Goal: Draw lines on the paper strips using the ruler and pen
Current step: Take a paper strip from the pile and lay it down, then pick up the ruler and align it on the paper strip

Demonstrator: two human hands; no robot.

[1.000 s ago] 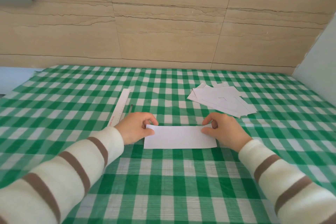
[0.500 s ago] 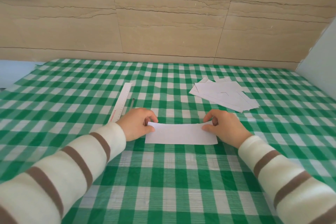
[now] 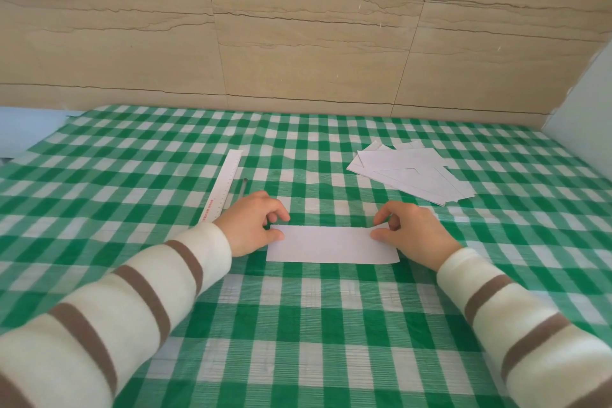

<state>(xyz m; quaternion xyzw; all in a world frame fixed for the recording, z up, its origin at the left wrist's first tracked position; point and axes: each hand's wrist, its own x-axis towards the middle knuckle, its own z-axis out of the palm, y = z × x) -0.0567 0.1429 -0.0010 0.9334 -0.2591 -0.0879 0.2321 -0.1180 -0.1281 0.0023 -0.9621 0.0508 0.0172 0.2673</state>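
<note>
A white paper strip [image 3: 331, 245] lies flat on the green checked tablecloth, in the middle, in front of me. My left hand [image 3: 251, 225] pinches the strip's far left corner between thumb and fingers. My right hand [image 3: 410, 230] pinches its far right corner, which is lifted slightly. A white ruler [image 3: 225, 183] with red print lies at a slant just beyond my left hand. Beside it lies a thin pen [image 3: 244, 187], partly hidden by that hand.
A loose pile of white paper pieces [image 3: 410, 177] lies at the back right of the table [image 3: 298, 341]. A tiled beige wall rises behind the table. A pale panel stands at the right edge.
Both hands have stayed at the strip's ends. The strip's far edge has been drawn towards me, so it looks narrower. The view has tilted down a little.
</note>
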